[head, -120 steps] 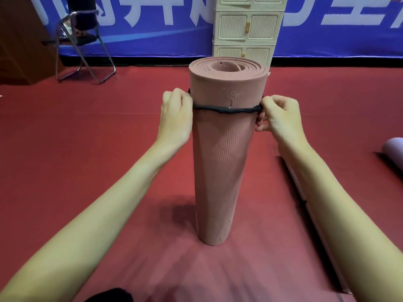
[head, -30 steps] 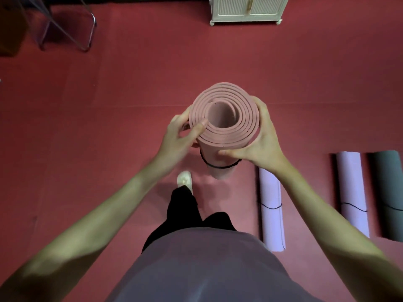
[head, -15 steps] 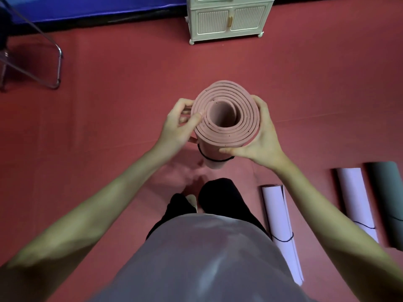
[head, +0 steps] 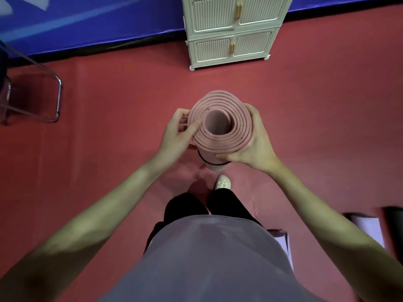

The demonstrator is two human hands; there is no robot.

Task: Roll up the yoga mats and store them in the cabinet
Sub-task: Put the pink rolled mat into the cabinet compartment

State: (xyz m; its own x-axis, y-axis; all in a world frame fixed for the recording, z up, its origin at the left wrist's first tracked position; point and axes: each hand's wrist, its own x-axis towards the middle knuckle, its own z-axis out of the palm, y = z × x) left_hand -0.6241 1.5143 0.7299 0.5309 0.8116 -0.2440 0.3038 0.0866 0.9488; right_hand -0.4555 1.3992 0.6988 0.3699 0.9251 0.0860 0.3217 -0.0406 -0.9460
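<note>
At the middle of the head view, a rolled pink yoga mat (head: 220, 125) is held upright above the red floor (head: 122, 101), its coiled top end turned toward the camera. It is gripped on both sides: the left hand (head: 178, 134) is curled round its left side with the thumb laid on the top edge of the coil, and the right hand (head: 257, 144) is wrapped round its right side, thumb across the near face. A black band (head: 212, 162) is seen around the roll below the hands. Beneath the mat, a pale shoe (head: 222, 182) and black trouser legs (head: 226, 203) are visible, with a grey shirt (head: 209, 262) filling the near edge. At the far side, a cream cabinet (head: 231, 31) with ribbed doors, all closed, is set against a blue banner (head: 91, 20). At far left, part of a metal chair frame (head: 52, 101) is shown. At near right, the ends of a pale rolled mat (head: 366, 225) and a dark rolled mat (head: 393, 223) lie on the floor, with another pale mat (head: 283, 243) partly hidden behind the shirt.
</note>
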